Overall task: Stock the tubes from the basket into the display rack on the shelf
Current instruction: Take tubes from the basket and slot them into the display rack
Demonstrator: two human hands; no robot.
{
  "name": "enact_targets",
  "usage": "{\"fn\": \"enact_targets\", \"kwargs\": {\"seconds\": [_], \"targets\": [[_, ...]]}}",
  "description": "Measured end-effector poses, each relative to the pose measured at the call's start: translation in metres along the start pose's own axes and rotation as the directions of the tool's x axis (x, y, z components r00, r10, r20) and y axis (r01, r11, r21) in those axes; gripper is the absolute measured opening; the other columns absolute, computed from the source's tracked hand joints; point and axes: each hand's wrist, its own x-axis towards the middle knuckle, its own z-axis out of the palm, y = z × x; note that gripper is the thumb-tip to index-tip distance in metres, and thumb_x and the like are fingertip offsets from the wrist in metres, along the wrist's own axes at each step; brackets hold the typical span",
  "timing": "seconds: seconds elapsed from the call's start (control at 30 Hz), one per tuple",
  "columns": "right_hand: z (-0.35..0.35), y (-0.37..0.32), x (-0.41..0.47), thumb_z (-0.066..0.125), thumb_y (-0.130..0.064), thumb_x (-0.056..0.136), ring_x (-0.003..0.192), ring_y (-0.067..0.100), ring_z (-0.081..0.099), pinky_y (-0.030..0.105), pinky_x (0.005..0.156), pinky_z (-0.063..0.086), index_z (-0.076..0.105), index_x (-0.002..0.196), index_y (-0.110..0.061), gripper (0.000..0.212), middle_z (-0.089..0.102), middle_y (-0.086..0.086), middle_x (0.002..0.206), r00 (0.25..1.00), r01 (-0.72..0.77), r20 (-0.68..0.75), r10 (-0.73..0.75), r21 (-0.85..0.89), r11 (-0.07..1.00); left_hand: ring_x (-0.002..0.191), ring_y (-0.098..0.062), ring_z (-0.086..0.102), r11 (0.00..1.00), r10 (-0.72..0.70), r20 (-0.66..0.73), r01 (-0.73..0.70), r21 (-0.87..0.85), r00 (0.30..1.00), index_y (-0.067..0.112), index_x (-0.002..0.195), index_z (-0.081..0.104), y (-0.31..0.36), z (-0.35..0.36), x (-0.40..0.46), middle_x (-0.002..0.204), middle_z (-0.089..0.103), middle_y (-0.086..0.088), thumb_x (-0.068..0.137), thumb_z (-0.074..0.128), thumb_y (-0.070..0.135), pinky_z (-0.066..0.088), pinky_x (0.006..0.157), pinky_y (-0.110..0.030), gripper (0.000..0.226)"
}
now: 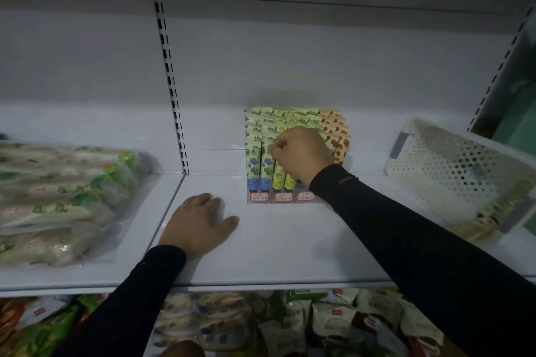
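Pinching a light, soft tube (266, 162) by its flat top, the right hand (301, 153) kept a narrow grip above the display rack (282, 196).

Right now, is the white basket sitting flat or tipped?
Tipped: the white basket lies tilted on the shelf, its opening facing left.

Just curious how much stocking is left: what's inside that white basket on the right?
Through the white basket's perforated wall, a few pale yellowish tubes show at its low end. The wall blurs the rest, so no count is possible.
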Motion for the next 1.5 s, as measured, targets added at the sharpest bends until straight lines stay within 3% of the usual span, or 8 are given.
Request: {"fn": "enact_targets", "kwargs": {"seconds": [0.47,0.67,0.8,0.93,1.13,1.3,1.37,1.5], "targets": [[-0.02,0.014,-0.009,0.051,-0.04,0.097,0.063,0.022,0.061,0.024,0.057,0.041,0.068,0.076,-0.016,0.036,0.066,0.007,0.065,0.985,0.009,-0.171,0.012,0.119,0.993,0.118,-0.022,0.048,1.0,-0.01,0.014,0.01,-0.015,1.0,0.02,0.105,0.063,0.005,-0.005,-0.002,0.118,0.059,0.0,0.07,0.029,0.074,0.034,0.095,-0.03,0.073],[-0.023,0.024,-0.015,0.056,-0.04,0.095,0.079,0.014,0.063,0.025,0.07,0.047,0.073,0.091,-0.014,0.031,0.072,0.0,0.086,0.994,-0.017,-0.108,0.028,0.096,0.995,0.113,-0.022,0.049,0.999,-0.011,0.017,0.012,-0.042,1.0,0.021,0.094,0.062,0.007,-0.007,-0.002,0.108,0.058,0.004,0.07,0.031,0.073,0.035,0.093,-0.029,0.065],[-0.017,0.021,-0.014,0.057,-0.036,0.094,0.069,0.018,0.063,0.027,0.069,0.048,0.073,0.079,-0.01,0.034,0.069,0.001,0.073,1.0,-0.004,-0.014,0.005,0.048,0.999,0.115,-0.021,0.048,0.999,-0.014,0.028,0.015,-0.038,1.0,0.021,0.098,0.062,0.007,-0.008,-0.003,0.113,0.058,0.003,0.07,0.029,0.074,0.034,0.093,-0.029,0.068],[-0.014,0.019,-0.01,0.059,-0.031,0.094,0.054,0.015,0.053,0.026,0.063,0.045,0.056,0.056,-0.014,0.042,0.052,-0.004,0.052,1.0,-0.02,-0.001,0.02,0.022,1.0,0.116,-0.02,0.047,0.999,-0.021,0.022,0.022,-0.037,1.0,0.018,0.106,0.063,0.007,-0.008,-0.003,0.118,0.059,0.0,0.069,0.028,0.075,0.032,0.093,-0.028,0.076],[-0.012,0.017,-0.007,0.061,-0.034,0.093,0.07,0.02,0.065,0.026,0.067,0.05,0.071,0.073,-0.009,0.033,0.071,0.005,0.076,0.999,-0.049,0.014,0.049,0.016,0.999,0.116,-0.022,0.048,0.999,-0.027,0.027,0.028,-0.028,0.999,0.018,0.108,0.064,0.008,-0.009,-0.003,0.119,0.06,-0.003,0.07,0.029,0.075,0.034,0.094,-0.03,0.077],[-0.013,0.018,-0.008,0.059,-0.035,0.094,0.06,0.021,0.059,0.022,0.053,0.036,0.064,0.065,-0.009,0.039,0.065,0.007,0.066,0.998,-0.049,0.032,0.049,-0.017,0.999,0.115,-0.022,0.048,0.998,-0.056,0.066,0.059,-0.039,0.996,0.016,0.107,0.064,0.01,-0.013,-0.005,0.117,0.06,-0.003,0.071,0.029,0.075,0.035,0.093,-0.031,0.078],[-0.015,0.019,-0.011,0.057,-0.036,0.095,0.058,0.023,0.057,0.026,0.059,0.044,0.06,0.061,-0.009,0.044,0.061,0.006,0.061,0.999,-0.035,0.033,0.035,-0.011,0.999,0.113,-0.023,0.05,0.996,-0.069,0.075,0.073,-0.046,0.995,0.013,0.104,0.064,0.013,-0.016,-0.007,0.114,0.061,-0.004,0.07,0.03,0.074,0.036,0.091,-0.03,0.078],[-0.026,0.02,-0.024,0.053,-0.045,0.095,0.08,0.019,0.067,0.029,0.075,0.052,0.074,0.087,-0.011,0.041,0.074,0.004,0.086,0.998,-0.038,-0.05,0.042,0.084,0.996,0.114,-0.025,0.053,0.989,-0.08,0.016,0.081,-0.122,0.997,0.007,0.111,0.064,0.018,-0.022,-0.01,0.118,0.063,-0.008,0.079,0.046,0.064,0.036,0.091,-0.027,0.068]]}}
